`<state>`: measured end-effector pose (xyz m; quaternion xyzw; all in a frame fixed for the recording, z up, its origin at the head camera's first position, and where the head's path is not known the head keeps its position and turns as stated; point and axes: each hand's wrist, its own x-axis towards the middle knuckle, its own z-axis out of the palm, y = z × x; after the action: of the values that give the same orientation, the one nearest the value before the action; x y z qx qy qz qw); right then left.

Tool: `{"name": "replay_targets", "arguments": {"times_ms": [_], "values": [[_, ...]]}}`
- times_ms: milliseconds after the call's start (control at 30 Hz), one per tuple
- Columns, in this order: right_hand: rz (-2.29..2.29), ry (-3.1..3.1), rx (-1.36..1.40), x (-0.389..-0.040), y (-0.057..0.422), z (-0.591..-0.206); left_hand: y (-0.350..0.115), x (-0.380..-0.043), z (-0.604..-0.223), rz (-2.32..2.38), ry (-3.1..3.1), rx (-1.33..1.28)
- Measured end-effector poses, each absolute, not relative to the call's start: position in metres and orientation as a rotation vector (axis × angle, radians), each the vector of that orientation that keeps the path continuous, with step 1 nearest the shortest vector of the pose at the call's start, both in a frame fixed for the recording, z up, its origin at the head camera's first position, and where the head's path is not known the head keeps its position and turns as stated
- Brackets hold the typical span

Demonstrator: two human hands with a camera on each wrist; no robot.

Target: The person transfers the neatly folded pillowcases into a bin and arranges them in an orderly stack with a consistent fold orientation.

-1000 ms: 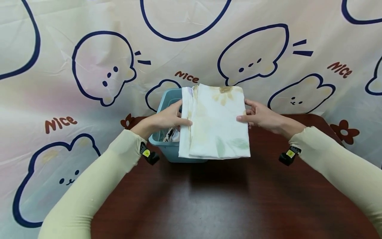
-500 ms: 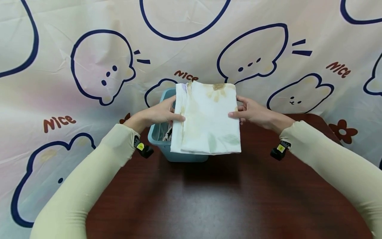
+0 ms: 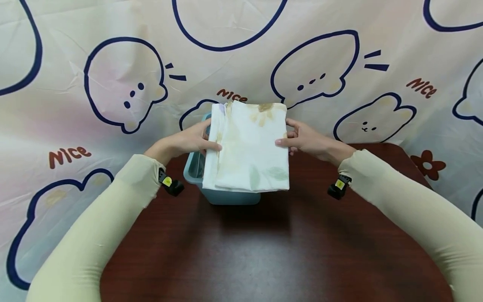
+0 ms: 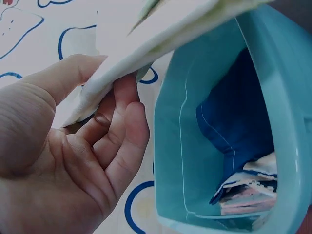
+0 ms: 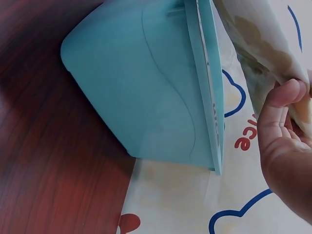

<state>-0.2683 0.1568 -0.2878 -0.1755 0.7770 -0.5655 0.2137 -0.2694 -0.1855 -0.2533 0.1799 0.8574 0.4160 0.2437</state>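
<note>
A folded white cloth (image 3: 249, 149) with faded yellow and green flower prints hangs flat over a teal plastic bin (image 3: 230, 196). My left hand (image 3: 196, 140) pinches the cloth's left edge, thumb on top and fingers beneath. My right hand (image 3: 302, 140) pinches its right edge the same way. In the left wrist view the cloth edge (image 4: 146, 48) sits between thumb and fingers of my left hand (image 4: 105, 105), above the bin (image 4: 170, 146), which holds dark blue and patterned folded fabric (image 4: 239, 141). The right wrist view shows the bin's outer wall (image 5: 141, 83) and the cloth (image 5: 258, 44) held by my right hand (image 5: 282, 105).
The bin stands at the back edge of a dark red-brown wooden table (image 3: 264, 256). Behind it hangs a cream backdrop (image 3: 113, 84) printed with blue-outlined cartoon animals and "Nice" lettering. Both arms wear pale yellow sleeves with small black wrist cameras.
Both hands have carried the cloth to the left and slightly back, so it now covers most of the bin's opening.
</note>
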Motion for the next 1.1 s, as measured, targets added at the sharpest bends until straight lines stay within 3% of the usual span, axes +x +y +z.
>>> {"name": "replay_targets", "arguments": {"times_ms": [1100], "values": [[-1.607,2.13,-0.458,-0.272,0.135,-0.286,-0.203,-0.277,-0.247,0.981,2.416,0.487]]}}
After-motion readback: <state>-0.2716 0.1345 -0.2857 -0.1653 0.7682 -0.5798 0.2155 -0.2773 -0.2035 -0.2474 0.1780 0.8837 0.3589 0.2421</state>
